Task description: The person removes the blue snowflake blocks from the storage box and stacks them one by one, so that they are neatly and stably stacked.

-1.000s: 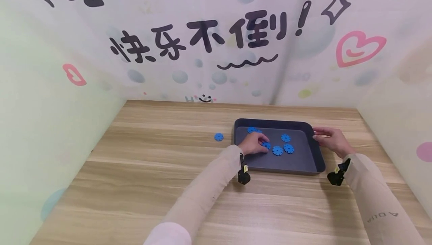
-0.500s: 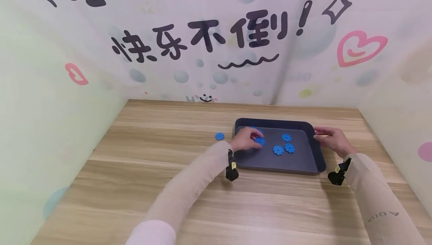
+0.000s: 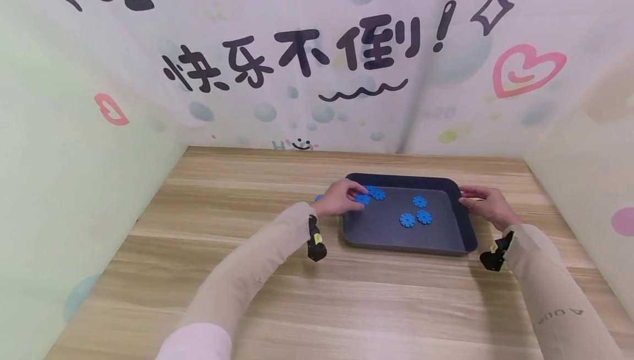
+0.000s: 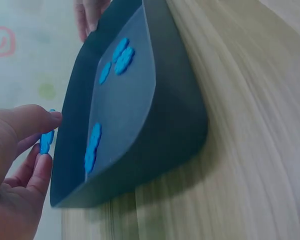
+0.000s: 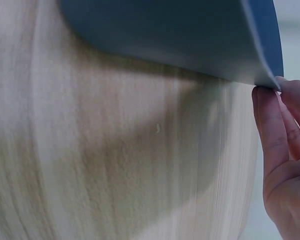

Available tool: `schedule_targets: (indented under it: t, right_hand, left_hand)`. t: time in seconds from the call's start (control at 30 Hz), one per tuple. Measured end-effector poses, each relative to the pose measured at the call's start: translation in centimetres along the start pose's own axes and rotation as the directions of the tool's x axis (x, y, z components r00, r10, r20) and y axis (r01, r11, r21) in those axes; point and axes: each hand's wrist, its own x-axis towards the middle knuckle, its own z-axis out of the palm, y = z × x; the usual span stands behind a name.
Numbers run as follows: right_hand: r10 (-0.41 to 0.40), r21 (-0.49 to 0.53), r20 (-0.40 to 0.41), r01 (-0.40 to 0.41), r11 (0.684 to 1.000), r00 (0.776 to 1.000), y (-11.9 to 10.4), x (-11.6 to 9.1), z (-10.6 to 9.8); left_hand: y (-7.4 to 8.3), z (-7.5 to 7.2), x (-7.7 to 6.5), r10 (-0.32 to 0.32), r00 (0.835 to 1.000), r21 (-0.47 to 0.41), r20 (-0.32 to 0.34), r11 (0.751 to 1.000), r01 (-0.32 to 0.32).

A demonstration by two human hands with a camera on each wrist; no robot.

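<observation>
Between thumb and fingers my left hand pinches a blue notched plastic disc, just above the left end of the dark grey tray. The left wrist view shows the held disc upright beside the tray's wall, partly covered by the thumb. My right hand grips the tray's right rim; in the right wrist view its thumb and fingers pinch that edge. Inside the tray lie one pair of overlapping discs at the back left and three discs grouped toward the right.
Another blue disc lies on the wooden table left of the tray, mostly hidden behind my left hand. A printed cloth wall stands behind the table, with pale walls on both sides. Each wrist carries a black camera.
My left hand has moved left across the tray with the pinched disc, from near the three grouped discs to the left end. The right hand has stayed on the rim.
</observation>
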Motion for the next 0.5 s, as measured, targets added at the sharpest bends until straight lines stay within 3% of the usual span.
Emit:
schedule_targets:
  t: [0.23,0.5]
  right_hand:
    - [-0.004,-0.002,-0.004,0.004,1.000,1.000,0.0,0.0,0.0]
    - [0.009,-0.009,0.000,-0.009,1.000,1.000,-0.1,0.0,0.1]
  left_hand:
    - [-1.8,-1.8,-0.8,-0.013,0.998,-0.026,-0.063,1.000,0.011]
    - [-4.5,-3.1,-1.8,-0.002,0.991,-0.118,-0.137,0.993,-0.014]
